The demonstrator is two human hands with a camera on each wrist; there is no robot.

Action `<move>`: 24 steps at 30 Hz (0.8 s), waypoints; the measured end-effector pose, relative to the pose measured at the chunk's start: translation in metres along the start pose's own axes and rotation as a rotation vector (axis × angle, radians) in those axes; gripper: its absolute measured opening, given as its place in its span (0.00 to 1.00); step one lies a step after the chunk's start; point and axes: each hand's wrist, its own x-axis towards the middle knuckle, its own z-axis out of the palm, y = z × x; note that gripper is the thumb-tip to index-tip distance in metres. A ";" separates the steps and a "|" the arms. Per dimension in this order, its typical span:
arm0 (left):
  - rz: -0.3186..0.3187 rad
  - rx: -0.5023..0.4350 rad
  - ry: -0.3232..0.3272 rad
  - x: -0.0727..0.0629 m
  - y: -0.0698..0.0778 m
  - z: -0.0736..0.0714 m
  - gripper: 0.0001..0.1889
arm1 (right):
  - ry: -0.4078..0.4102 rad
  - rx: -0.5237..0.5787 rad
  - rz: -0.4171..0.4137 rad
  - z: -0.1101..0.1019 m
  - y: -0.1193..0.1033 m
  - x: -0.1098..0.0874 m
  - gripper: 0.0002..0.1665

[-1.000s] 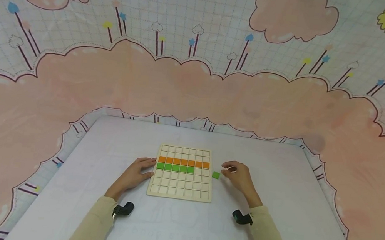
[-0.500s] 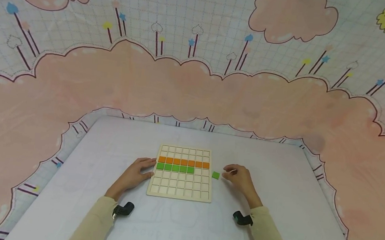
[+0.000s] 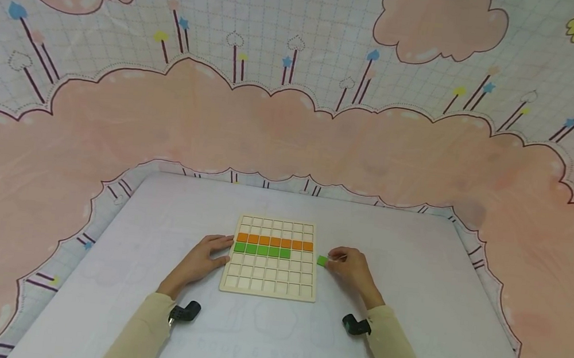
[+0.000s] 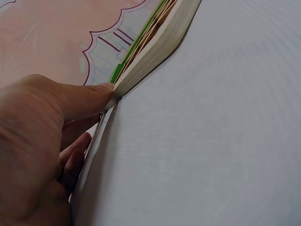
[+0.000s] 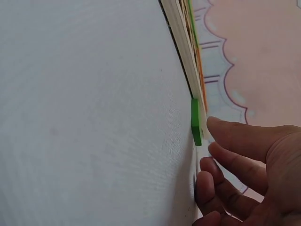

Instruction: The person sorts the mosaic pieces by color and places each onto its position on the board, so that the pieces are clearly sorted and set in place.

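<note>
A wooden grid board [image 3: 269, 275] lies flat on the white table. One row of its squares is filled with orange tiles [image 3: 274, 242]. Just nearer sits a row of green tiles [image 3: 261, 250], whose two rightmost squares are bare. My left hand [image 3: 201, 260] rests against the board's left edge, thumb and fingertips touching it. A loose green tile [image 3: 321, 260] lies on the table beside the right edge. At that tile is my right hand [image 3: 353, 269], fingers loosely bent. In the right wrist view, a small gap shows between thumb and green tile [image 5: 195, 121].
The white tabletop [image 3: 271, 339] stretches around the board on every side. Behind it and at its sides hangs a cloth [image 3: 292, 127] printed with pink clouds. Each wrist carries a small black camera, such as the left one [image 3: 185, 311].
My right hand drew back slightly from the loose green tile, then came in leftward to it. My left hand and the board have stayed in place.
</note>
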 end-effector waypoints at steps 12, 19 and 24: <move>0.004 0.002 0.007 0.000 -0.001 0.000 0.29 | -0.006 -0.079 0.002 0.004 -0.003 0.000 0.13; 0.014 0.002 0.008 0.000 0.000 0.000 0.28 | 0.010 -0.054 -0.036 0.003 -0.003 -0.002 0.09; 0.011 -0.009 0.006 -0.001 0.001 -0.001 0.28 | 0.035 -0.014 -0.066 0.000 -0.002 -0.004 0.07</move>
